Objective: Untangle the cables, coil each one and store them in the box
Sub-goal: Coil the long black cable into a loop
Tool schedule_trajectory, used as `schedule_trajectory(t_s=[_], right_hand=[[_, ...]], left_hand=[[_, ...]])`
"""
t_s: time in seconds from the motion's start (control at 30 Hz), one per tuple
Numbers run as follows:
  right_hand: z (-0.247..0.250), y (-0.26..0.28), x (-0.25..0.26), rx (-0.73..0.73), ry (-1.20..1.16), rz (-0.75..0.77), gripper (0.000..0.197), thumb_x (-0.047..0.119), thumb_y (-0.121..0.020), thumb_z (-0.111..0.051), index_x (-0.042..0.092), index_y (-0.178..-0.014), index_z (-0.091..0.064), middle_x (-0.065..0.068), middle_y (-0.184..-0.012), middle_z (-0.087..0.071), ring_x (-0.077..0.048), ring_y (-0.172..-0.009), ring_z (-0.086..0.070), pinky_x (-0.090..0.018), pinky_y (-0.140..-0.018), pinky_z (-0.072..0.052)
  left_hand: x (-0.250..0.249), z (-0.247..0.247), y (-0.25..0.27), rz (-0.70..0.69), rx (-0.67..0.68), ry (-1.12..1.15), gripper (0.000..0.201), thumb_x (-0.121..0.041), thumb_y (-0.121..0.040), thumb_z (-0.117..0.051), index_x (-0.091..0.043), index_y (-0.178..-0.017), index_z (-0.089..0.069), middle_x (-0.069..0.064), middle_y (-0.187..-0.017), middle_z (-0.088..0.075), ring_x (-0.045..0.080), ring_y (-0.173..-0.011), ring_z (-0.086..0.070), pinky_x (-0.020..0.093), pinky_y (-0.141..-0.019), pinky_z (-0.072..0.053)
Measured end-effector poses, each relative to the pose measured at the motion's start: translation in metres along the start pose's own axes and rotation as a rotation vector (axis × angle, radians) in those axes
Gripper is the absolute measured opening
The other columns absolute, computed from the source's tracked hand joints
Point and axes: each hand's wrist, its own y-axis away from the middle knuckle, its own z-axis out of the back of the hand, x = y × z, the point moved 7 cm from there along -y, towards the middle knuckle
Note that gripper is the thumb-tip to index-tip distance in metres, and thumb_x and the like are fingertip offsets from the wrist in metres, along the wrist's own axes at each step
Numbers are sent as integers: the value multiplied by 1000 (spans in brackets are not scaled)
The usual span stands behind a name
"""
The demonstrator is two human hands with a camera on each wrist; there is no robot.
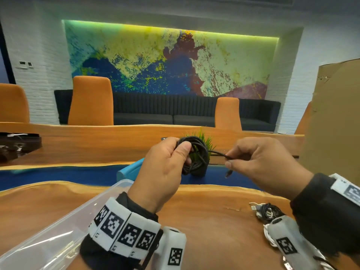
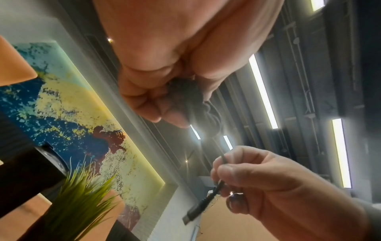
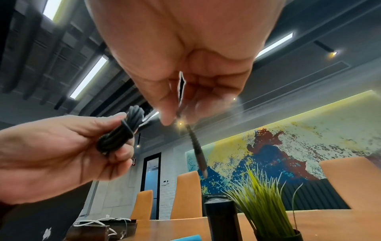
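Black cable coil (image 1: pixel 195 156) gripped by left hand (image 1: pixel 165 172); right hand (image 1: pixel 266 164) pinches its end.

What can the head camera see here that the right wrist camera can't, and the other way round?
Only the head view shows the clear plastic box at lower left, the tangle of cables still on the table, and the tall cardboard sheet.

Only the right wrist view shows the ceiling lights, a door and a laptop lid.

Both show the left hand gripping the coiled black cable, the right hand pinching its loose end, and the potted grass plant.
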Motion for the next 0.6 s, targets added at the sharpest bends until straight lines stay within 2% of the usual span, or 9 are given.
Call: schedule_trajectory(t_s=[0.03, 0.1, 0.13, 0.23, 0.3, 0.37, 0.47, 0.6], right_hand=[[1, 1, 1, -12, 4, 5, 9, 25, -82, -75, 32, -86, -72, 15, -80, -67, -3, -77, -62, -28, -69, -56], [11, 3, 12, -101, -1, 69, 21, 36, -79, -73, 34, -100, -70, 18, -95, -62, -3, -88, -60, -27, -74, -54], [14, 3, 23, -136, -18, 131, 24, 38, -78, -72, 32, -101, -70, 17, -98, -60, -4, -91, -59, -26, -76, -52], [-2, 7, 54, -98, 14, 299, 16, 33, -81, -72, 26, -95, -74, 11, -100, -57, -7, -95, -56, -23, -79, -49], [-18, 10, 62, -115, 129, 340, 15, 31, -84, -71, 24, -96, -75, 8, -100, -56, -10, -92, -55, -29, -76, -53], [-26, 12, 63, -202, 253, 371, 19, 31, -86, -62, 20, -94, -75, 1, -98, -58, -17, -86, -56, -38, -67, -55], [-32, 12, 65, -282, 330, 375, 27, 32, -90, -52, 15, -92, -74, -3, -98, -61, -23, -81, -57, -41, -62, -54], [-36, 13, 64, -338, 319, 453, 20, 19, -92, -58, 6, -84, -71, -11, -108, -61, -25, -87, -58, -41, -65, -55]], left_hand=[[1, -1, 0, 2, 5, -44, 37, -42, -99, -45, -16, -79, -63, -5, -71, -63, 11, -70, -56, 33, -70, -49], [6, -4, 2, 32, 14, -100, 37, -38, -103, -45, -16, -76, -59, -3, -72, -60, 7, -66, -52, 25, -64, -46], [8, -5, 3, 49, 17, -111, 35, -34, -104, -45, -17, -77, -59, -2, -73, -60, 7, -67, -52, 24, -64, -45], [14, -13, 5, 79, 57, -66, 29, -37, -104, -43, -19, -92, -64, 3, -85, -67, 18, -78, -61, 39, -72, -52], [16, -19, 6, 115, 83, 23, 33, -44, -98, -44, -21, -100, -66, 4, -91, -70, 20, -84, -65, 43, -77, -55], [19, -23, 7, 178, 88, 145, 32, -42, -100, -46, -19, -101, -67, -1, -88, -71, 13, -82, -65, 37, -75, -53], [17, -24, 8, 217, 75, 234, 27, -28, -105, -43, -16, -100, -67, -9, -80, -68, 1, -72, -60, 23, -69, -46], [15, -24, 8, 205, 52, 232, 27, -30, -106, -42, -19, -106, -66, -1, -90, -70, 7, -81, -62, 28, -74, -50]])
